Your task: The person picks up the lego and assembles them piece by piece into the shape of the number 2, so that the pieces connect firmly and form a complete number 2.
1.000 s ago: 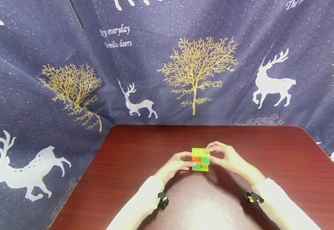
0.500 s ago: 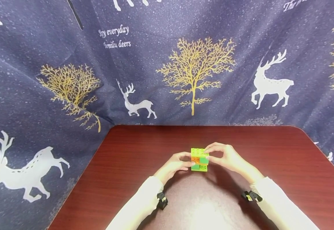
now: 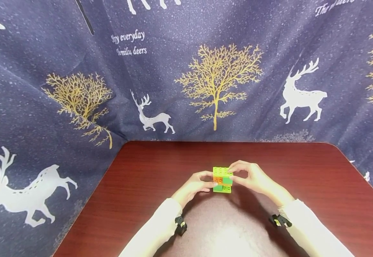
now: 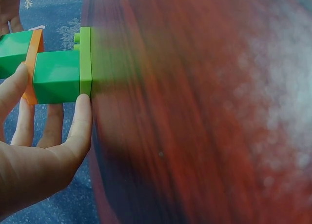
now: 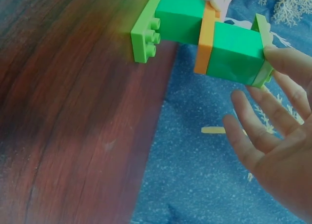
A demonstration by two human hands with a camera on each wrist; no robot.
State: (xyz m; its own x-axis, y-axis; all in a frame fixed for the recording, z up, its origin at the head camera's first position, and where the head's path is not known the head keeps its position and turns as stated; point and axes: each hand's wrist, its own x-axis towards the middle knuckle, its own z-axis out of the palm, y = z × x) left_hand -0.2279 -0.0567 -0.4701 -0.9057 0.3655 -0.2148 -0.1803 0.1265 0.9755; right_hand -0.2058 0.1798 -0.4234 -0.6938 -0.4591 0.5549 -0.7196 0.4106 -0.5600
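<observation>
A small stack of toy building blocks stands upright between both hands, its base apparently on the table. From the bottom come a lime plate (image 5: pixel 141 38), a green block (image 5: pixel 181 18), an orange plate (image 5: pixel 206 41), a second green block (image 5: pixel 235 53) offset to the right, and a lime studded plate (image 3: pixel 220 171) on top. My left hand (image 3: pixel 195 185) holds the stack from the left, thumb on the orange plate; one fingertip touches the bottom plate in the left wrist view. My right hand (image 3: pixel 253 175) pinches the top plate at its right end, the other fingers loosely spread below.
The stack is on a reddish-brown table (image 3: pixel 160 157), with glare near its front. A dark blue cloth (image 3: pixel 160 71) printed with deer and trees hangs behind and beside the table. Black wrist cameras sit on the left sleeve (image 3: pixel 164 217) and right sleeve (image 3: pixel 311 225).
</observation>
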